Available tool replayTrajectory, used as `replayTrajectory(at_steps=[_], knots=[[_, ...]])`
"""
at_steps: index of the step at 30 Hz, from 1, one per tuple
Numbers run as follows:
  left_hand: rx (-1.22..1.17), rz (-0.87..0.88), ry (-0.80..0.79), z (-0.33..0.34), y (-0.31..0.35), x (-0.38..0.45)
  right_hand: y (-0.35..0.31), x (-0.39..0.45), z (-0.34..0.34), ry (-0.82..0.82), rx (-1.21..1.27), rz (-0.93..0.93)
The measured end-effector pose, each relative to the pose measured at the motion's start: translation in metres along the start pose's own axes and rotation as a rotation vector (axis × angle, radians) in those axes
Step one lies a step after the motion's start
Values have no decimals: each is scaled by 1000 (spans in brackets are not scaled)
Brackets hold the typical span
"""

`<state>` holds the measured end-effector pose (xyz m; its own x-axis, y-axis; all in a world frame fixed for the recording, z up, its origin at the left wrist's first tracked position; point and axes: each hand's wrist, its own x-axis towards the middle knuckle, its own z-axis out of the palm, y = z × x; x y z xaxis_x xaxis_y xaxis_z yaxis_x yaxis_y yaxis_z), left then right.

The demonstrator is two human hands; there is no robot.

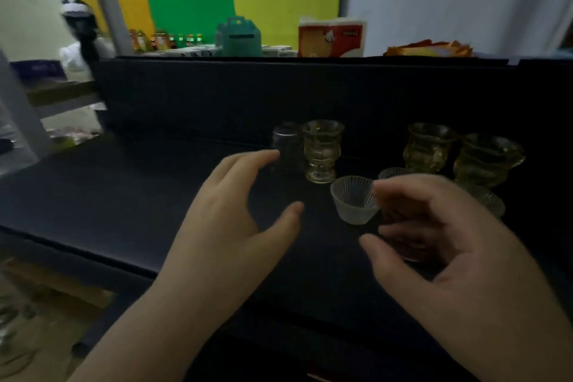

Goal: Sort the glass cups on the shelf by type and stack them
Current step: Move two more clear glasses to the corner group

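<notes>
The dark shelf carries every cup, and none looks stacked yet, so the sorting has barely begun. Three amber goblets stand apart: one goblet mid-shelf, two more to the right. A dark tumbler sits just left of the middle goblet. A ribbed clear cup stands nearer, a second ribbed cup behind it, half hidden. The left hand hovers with fingers spread, holding nothing, its fingertips close to the tumbler. The right hand is loosely curled beside the near ribbed cup, gripping nothing. Grouping and stacking all remain.
</notes>
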<state>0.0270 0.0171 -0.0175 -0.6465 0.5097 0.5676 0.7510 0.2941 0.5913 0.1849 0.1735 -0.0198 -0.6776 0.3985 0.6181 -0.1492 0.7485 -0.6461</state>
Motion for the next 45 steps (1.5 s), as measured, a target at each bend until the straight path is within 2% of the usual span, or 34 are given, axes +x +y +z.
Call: replayTrajectory(at_steps=[4, 7, 12, 22, 28, 32, 37, 40, 42, 45], knots=[[-26, 79, -184, -17, -34, 39, -21, 0, 25, 143, -63, 62], [24, 122, -320, -22, -54, 72, -25, 10, 48, 167, -117, 106], [43, 134, -433, -3, -72, 124, -22, 34, 74, 207, -251, 195], [203, 48, -570, 57, -93, 195, -13, 75, 99, 227, -313, 248], [178, 64, -636, 57, -96, 202, -8, 86, 104, 233, -326, 254], [150, -13, -627, 41, -100, 200, -6, 92, 101, 266, -322, 261], [-102, -261, -452, 5, -109, 187, -3, 103, 99, 284, -373, 275], [-635, -572, -496, -14, -116, 175, 1, 114, 102, 264, -432, 298], [-1015, -717, -481, -20, -122, 169, 3, 123, 105, 235, -485, 343], [-1252, -861, -405, -22, -117, 154, 7, 135, 106, 189, -573, 441]])
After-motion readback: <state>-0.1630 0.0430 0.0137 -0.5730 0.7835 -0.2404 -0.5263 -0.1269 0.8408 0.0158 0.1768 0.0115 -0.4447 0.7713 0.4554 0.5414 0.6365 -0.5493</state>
